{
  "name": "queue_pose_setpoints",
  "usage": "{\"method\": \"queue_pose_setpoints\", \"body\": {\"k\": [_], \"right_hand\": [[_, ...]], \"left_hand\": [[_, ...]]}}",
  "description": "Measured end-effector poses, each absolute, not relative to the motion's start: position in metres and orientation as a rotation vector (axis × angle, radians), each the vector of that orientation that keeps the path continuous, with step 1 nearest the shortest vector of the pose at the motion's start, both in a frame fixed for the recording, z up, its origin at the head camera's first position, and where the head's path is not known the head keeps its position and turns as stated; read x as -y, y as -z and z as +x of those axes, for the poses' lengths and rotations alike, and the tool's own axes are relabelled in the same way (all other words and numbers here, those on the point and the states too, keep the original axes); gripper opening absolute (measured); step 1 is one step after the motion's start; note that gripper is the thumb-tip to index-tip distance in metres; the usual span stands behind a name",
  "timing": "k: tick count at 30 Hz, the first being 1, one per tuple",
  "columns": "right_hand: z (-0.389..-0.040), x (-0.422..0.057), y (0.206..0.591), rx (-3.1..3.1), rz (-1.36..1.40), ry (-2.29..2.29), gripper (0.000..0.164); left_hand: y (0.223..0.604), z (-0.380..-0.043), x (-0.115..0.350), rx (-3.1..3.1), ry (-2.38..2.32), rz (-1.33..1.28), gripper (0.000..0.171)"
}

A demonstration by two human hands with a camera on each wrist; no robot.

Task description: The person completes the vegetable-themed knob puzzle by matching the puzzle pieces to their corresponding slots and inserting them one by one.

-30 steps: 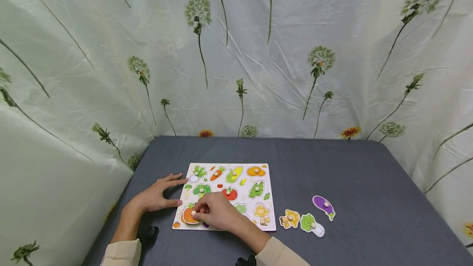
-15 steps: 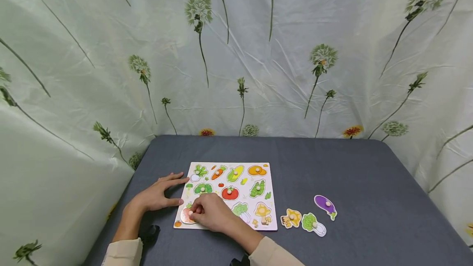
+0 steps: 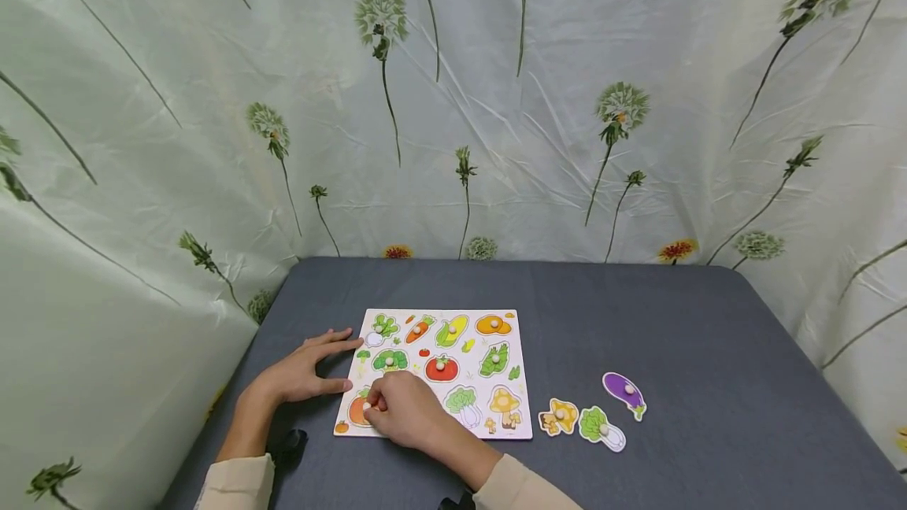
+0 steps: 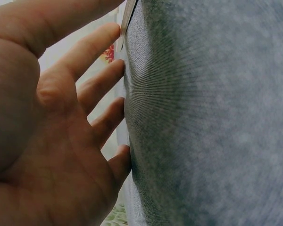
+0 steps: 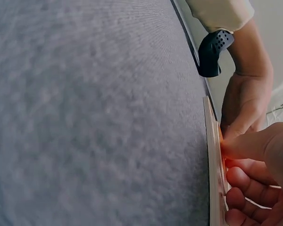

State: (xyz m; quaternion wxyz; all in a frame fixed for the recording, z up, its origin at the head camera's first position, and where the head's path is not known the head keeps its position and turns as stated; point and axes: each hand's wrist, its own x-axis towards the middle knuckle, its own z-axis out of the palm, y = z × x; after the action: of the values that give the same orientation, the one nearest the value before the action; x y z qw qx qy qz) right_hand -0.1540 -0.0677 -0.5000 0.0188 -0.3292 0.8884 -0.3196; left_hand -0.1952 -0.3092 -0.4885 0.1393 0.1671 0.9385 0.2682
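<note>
In the head view, a white knobbed puzzle board lies on the table. My right hand pinches the knob of the orange pumpkin puzzle piece at the board's lower left, and the fingers cover part of it. The curled fingers of the right hand stand close to the board's edge in the right wrist view. My left hand rests at the board's left edge, fingers spread, with thumb and fingertips right at the rim. The left wrist view shows its palm.
Right of the board lie three loose pieces: a mushroom piece, a bok choy piece and an eggplant piece. Other knobbed vegetables, such as a tomato piece, sit in the board. A flowered curtain hangs behind the dark grey table.
My right hand has shifted slightly left with the pumpkin piece, which was askew, then tilted, and now lies flatter in the lower left corner. The left hand stays in place.
</note>
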Motion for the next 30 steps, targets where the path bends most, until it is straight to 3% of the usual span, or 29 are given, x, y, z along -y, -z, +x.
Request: {"method": "queue_pose_setpoints", "body": {"k": [16, 30], "right_hand": [[-0.157, 0.063, 0.501, -2.682, -1.024, 1.08, 0.007], [-0.169, 0.018, 0.499, -2.498, -0.904, 1.403, 0.011]], "left_hand": [[0.49, -0.198, 0.311, -2.709, -0.77, 0.463, 0.079], [0.489, -0.197, 0.31, -2.702, -0.749, 0.44, 0.081]]}}
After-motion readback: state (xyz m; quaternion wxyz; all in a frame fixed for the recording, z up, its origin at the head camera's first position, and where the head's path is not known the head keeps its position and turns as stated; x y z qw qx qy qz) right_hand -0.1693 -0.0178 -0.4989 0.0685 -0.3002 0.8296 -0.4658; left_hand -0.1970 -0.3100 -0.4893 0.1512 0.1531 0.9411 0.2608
